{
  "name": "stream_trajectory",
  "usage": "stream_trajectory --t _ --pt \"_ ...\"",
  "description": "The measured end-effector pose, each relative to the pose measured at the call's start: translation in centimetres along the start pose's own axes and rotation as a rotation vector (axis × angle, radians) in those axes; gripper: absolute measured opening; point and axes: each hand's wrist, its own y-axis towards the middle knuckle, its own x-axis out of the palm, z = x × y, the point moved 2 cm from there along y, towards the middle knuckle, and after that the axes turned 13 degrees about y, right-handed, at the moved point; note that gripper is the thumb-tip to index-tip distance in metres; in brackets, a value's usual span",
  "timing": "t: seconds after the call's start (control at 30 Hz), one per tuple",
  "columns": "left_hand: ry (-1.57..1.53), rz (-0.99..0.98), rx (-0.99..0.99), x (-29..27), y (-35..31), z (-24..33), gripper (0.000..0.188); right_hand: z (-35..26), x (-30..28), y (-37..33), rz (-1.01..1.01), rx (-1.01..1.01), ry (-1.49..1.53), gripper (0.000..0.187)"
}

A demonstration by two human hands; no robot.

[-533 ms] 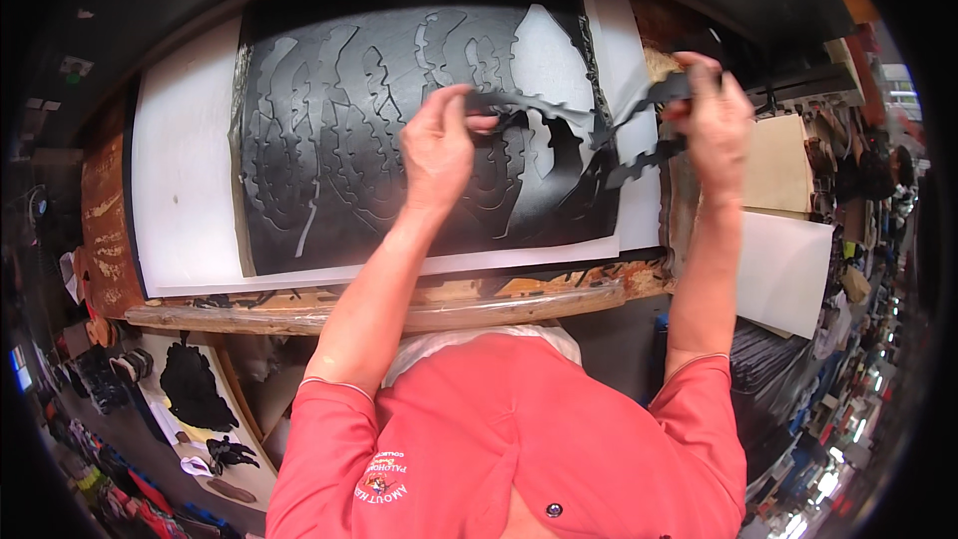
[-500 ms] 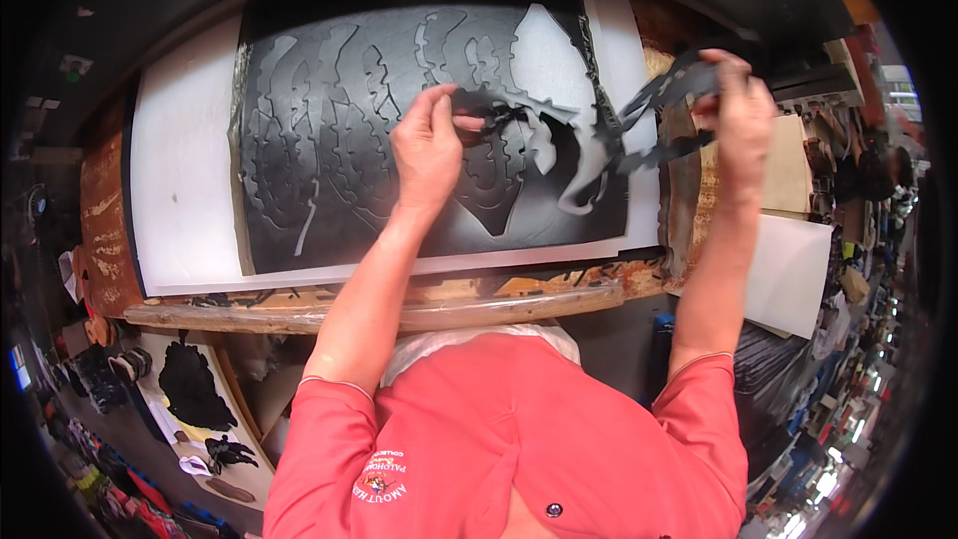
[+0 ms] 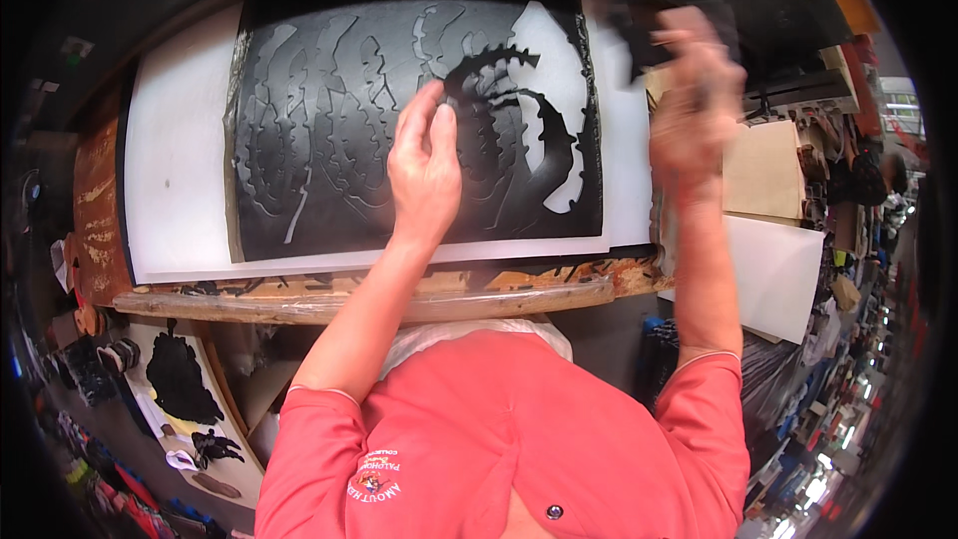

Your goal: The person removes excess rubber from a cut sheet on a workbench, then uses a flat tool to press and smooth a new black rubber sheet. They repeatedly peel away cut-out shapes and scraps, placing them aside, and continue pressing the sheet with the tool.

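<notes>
A black, leather-like sheet lies in front of me, with several curved, notched shapes cut into it. My left hand is over its middle, fingers close together, pinching one end of a curved black notched piece. That piece arcs to the right of the fingertips, across a pale gap in the sheet. Off the sheet's right edge, my right hand is smeared by motion, so its fingers cannot be read. Next to it is a blurred dark scrap; whether the hand touches it is unclear.
A white board shows under the sheet on a worn wooden bench. A wooden rail runs along the near edge. Pale sheets sit at the right. A small table with black pieces stands lower left.
The dark scrap strips that stretched between both hands are apart from the left hand now. My right hand has moved up and slightly left. The curved piece at my left hand shows separately.
</notes>
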Motion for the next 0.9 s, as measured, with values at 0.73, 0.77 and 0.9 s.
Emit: stream_trajectory --t 0.73,0.77,0.9 --pt "-0.448 -0.419 -0.521 -0.8 -8.0 1.0 0.053 -10.5 6.2 -9.8 -0.507 0.530 0.359 0.042" --pt "-0.468 -0.381 -0.485 -1.3 -8.1 1.0 0.052 -9.7 6.0 -9.4 -0.416 0.512 0.403 0.038" --pt "0.075 -0.015 -0.070 -9.9 -7.1 -1.2 0.037 -8.2 5.2 -7.5 -0.082 1.198 0.617 0.025"
